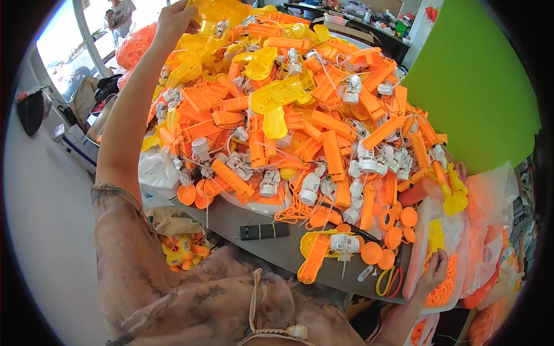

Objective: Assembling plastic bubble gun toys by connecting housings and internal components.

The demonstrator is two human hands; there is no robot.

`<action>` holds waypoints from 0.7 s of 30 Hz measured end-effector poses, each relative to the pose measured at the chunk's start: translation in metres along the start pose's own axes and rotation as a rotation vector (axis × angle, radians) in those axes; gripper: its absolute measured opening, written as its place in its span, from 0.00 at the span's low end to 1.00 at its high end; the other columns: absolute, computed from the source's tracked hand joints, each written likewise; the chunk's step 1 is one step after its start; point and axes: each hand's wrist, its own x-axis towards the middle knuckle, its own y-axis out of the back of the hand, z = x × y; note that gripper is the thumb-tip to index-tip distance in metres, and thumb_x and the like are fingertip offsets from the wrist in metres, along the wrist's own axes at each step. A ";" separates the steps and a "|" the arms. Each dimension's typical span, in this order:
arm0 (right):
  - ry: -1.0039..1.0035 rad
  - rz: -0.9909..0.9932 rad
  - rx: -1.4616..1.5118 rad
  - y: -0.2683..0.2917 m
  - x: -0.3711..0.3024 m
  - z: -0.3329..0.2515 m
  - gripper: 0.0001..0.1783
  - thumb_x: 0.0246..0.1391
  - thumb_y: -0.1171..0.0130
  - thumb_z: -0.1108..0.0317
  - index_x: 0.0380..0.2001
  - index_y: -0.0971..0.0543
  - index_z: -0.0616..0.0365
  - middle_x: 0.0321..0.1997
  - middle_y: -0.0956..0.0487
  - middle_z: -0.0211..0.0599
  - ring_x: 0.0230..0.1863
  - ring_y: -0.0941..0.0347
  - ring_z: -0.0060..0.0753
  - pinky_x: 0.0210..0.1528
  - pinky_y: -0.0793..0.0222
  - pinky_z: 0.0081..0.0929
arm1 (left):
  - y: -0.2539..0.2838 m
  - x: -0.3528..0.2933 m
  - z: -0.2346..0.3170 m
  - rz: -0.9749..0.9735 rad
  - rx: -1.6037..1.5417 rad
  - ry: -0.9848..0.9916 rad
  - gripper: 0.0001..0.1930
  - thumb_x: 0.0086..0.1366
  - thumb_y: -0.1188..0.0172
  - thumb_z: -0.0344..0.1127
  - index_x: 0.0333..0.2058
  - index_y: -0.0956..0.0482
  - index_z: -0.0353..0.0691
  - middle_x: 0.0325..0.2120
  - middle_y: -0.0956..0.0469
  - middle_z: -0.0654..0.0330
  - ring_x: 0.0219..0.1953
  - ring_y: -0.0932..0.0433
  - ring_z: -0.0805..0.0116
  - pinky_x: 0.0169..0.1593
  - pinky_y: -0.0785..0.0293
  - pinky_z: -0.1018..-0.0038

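My left arm stretches to the far left of the heap, where my left hand [175,23] is closed on the edge of a yellow plastic shell piece [222,12]. At the right, over a clear bin [416,254], my right hand [431,275] pinches a small yellow plastic part [435,233]. Between my arms, near the table's front edge, lies a yellow toy-gun shell half [310,241] with an orange battery case [314,259] and a white motor unit [345,243] on it. Another yellow gun-shaped shell half [277,101] rests on top of the heap.
Orange cases, white units and wires cover most of the table [271,228]. Along its front lie a dark banded block [264,231], orange discs [371,252] and scissors [389,281]. Orange links [443,288] fill the right bin. A green panel [473,86] stands right; a person [120,17] stands far left.
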 end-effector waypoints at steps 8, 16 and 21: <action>-0.037 -0.391 0.672 -0.046 -0.029 -0.130 0.16 0.61 0.53 0.69 0.48 0.30 0.67 0.39 0.25 0.40 0.38 0.27 0.29 0.42 0.29 0.27 | -0.088 -0.172 0.153 -0.147 -0.102 -0.392 0.13 0.55 0.45 0.29 0.40 0.21 0.40 0.22 0.23 0.62 0.19 0.26 0.73 0.19 0.31 0.78; -0.254 -0.529 1.498 -0.082 -0.064 -0.185 0.23 0.61 0.54 0.62 0.54 0.37 0.68 0.51 0.29 0.42 0.52 0.31 0.33 0.53 0.34 0.34 | -0.142 -0.357 0.208 -0.280 -0.077 -0.943 0.24 0.40 0.36 0.27 0.42 0.19 0.42 0.28 0.29 0.60 0.20 0.29 0.72 0.18 0.33 0.78; -0.429 -0.476 1.184 -0.053 -0.063 -0.163 0.27 0.58 0.57 0.62 0.55 0.39 0.71 0.52 0.29 0.53 0.51 0.29 0.47 0.55 0.33 0.40 | -0.149 -0.419 0.212 -0.425 -0.340 -0.809 0.22 0.42 0.35 0.27 0.41 0.19 0.41 0.30 0.28 0.58 0.21 0.28 0.69 0.21 0.31 0.77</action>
